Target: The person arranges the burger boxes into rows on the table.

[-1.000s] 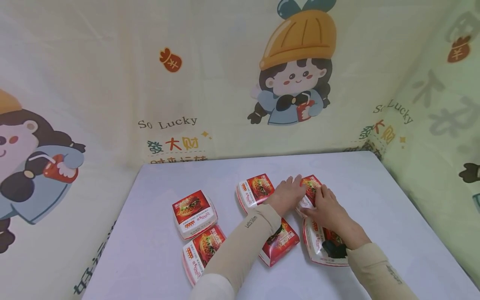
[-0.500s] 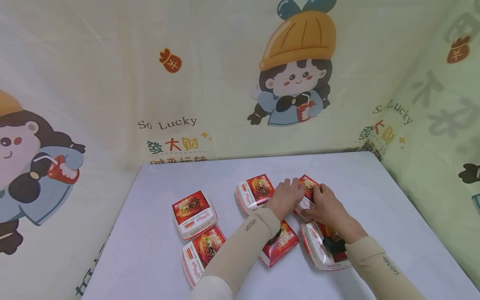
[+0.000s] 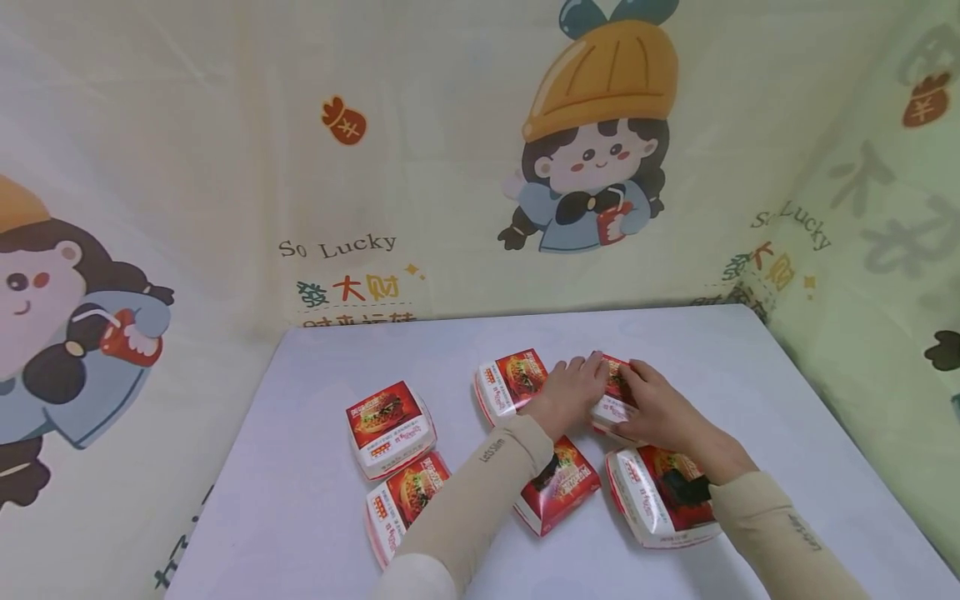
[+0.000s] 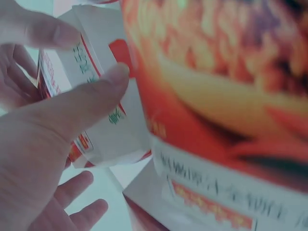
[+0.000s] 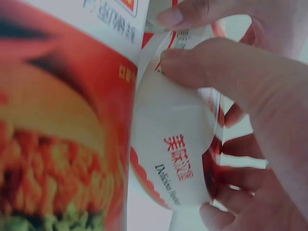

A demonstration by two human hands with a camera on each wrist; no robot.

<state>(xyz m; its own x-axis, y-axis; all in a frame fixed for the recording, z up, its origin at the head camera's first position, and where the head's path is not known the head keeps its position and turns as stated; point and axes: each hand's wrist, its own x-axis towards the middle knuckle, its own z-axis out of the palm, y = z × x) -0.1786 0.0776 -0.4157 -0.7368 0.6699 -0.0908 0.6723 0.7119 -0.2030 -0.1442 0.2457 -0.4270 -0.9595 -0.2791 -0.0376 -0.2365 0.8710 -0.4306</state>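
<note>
Both hands hold one red-and-white burger box at the back right of the white table. The left hand is on its left side, thumb against the white front wall in the left wrist view. On the right side, the right hand grips it, its thumb pressed to the white wall in the right wrist view and fingers spread behind. Just in front lies another burger box, partly covered by the right wrist's black camera. A third burger box lies under the left forearm.
Left of the left hand stands a burger box. Two more, a rear burger box and a front burger box partly behind the left sleeve, sit on the table's left part. Printed cloth hangs around the table.
The held box has turned slightly and come a little nearer between the hands. The box in front of it has shifted slightly toward the near right. The other boxes stay put.
</note>
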